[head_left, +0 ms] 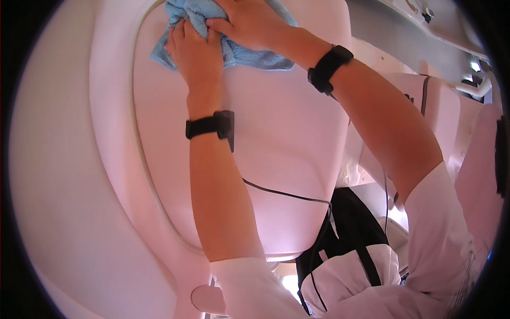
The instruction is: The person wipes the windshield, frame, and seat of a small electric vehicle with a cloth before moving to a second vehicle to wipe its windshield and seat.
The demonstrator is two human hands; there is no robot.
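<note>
A light blue towel (255, 58) lies bunched and partly spread on a smooth, pale tabletop (271, 127) at the top of the view. My left hand (197, 53) grips the bunched part, its fingers curled into the folds. Just right of it, my right hand (255, 24) presses down on the same cloth, thumb pointing toward the left hand. The fingertips of my right hand are cut off by the upper edge of the picture. Both wrists wear black straps with small boxes.
A curved pale wall (58, 149) runs along the left side of the tabletop. A thin black cable (287, 194) hangs from my left wrist strap across the tabletop's near part. At the right are pale padded seat-like shapes (441, 101).
</note>
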